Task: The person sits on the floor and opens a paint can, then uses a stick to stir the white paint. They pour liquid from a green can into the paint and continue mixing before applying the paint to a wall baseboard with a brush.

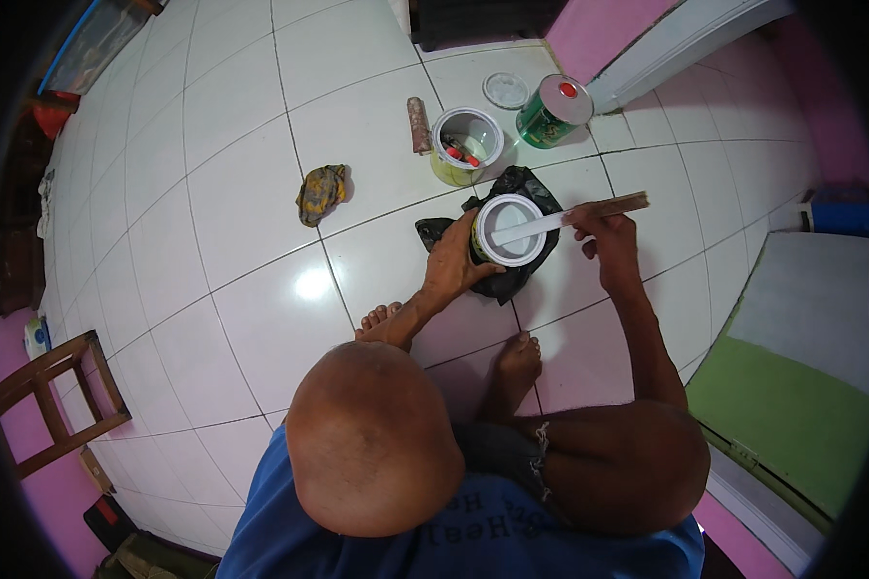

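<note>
An opened paint can with white paint inside stands on a crumpled black plastic bag on the tiles in front of my feet. My left hand wraps round the can's left side, thumb near its lower rim. In my right hand is a wooden stir stick, gripped near its bare brown end. Its other end, coated white, slants over the rim into the can; whether the tip touches the paint I cannot tell.
Beyond the can stand another open can holding red-handled items, a green metal tin, a round lid and a brownish roll. A stained yellow-grey rag lies left. A green-and-white door panel is at right, a wooden frame at left.
</note>
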